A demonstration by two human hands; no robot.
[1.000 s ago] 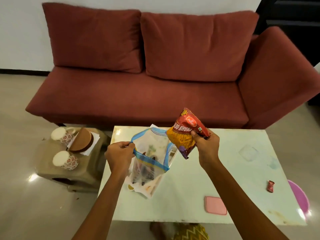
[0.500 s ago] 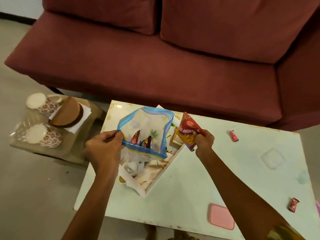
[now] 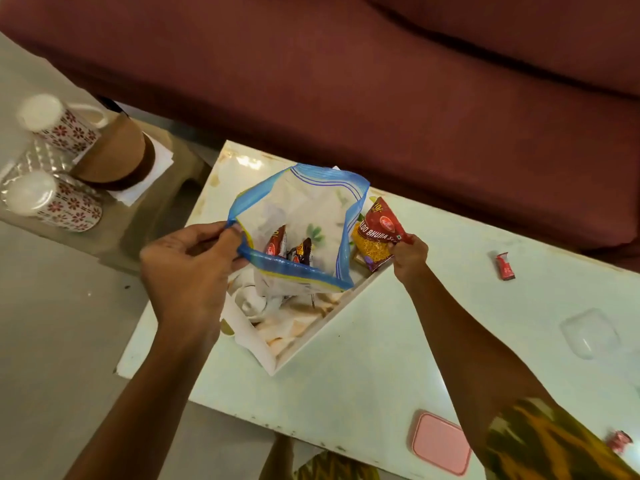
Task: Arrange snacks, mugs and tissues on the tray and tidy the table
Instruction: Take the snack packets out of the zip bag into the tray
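My left hand (image 3: 188,268) pinches the blue rim of a clear zip bag (image 3: 304,216), holding its mouth open above the white tray (image 3: 304,344). Small snack packets (image 3: 289,245) lie inside the bag. My right hand (image 3: 408,259) grips a red and yellow snack packet (image 3: 375,235) by its corner, just right of the bag, low over the tray's far corner. Crumpled tissues (image 3: 277,317) lie in the tray. Two floral mugs (image 3: 60,206) (image 3: 57,121) stand on a low stool at the left.
A brown round box (image 3: 114,157) sits on white paper on the stool (image 3: 138,216). On the white table (image 3: 363,393) lie a pink lid (image 3: 440,441), a clear container (image 3: 588,332) and two small red wrappers (image 3: 505,266) (image 3: 620,441). A maroon sofa (image 3: 381,81) runs behind.
The camera tilted down and closer. My right hand lowered the snack packet from above the table to beside the bag at the tray's corner. My left hand kept the bag open.
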